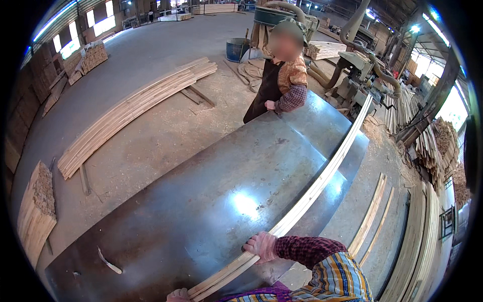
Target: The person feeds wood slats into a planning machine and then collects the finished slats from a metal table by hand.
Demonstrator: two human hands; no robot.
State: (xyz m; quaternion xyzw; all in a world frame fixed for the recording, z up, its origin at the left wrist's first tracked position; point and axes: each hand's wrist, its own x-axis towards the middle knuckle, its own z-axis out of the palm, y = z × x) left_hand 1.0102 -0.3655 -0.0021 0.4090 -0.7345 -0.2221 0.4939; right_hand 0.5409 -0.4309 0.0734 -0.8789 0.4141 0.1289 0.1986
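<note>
Several long, pale wooden strips lie side by side across the dark metal table, running from near me to the machine at the far right. My right hand, below a checked cuff, is closed around the strips a short way from their near end. At the lower edge, my left hand grips that near end; part of it is cut off by the picture. A small light-coloured stick rests on the table at the left.
A co-worker in a dark apron stands at the table's far side, one hand by its edge. Beyond are a woodworking machine with hoses and a blue bin. Timber stacks lie left; more boards lie right.
</note>
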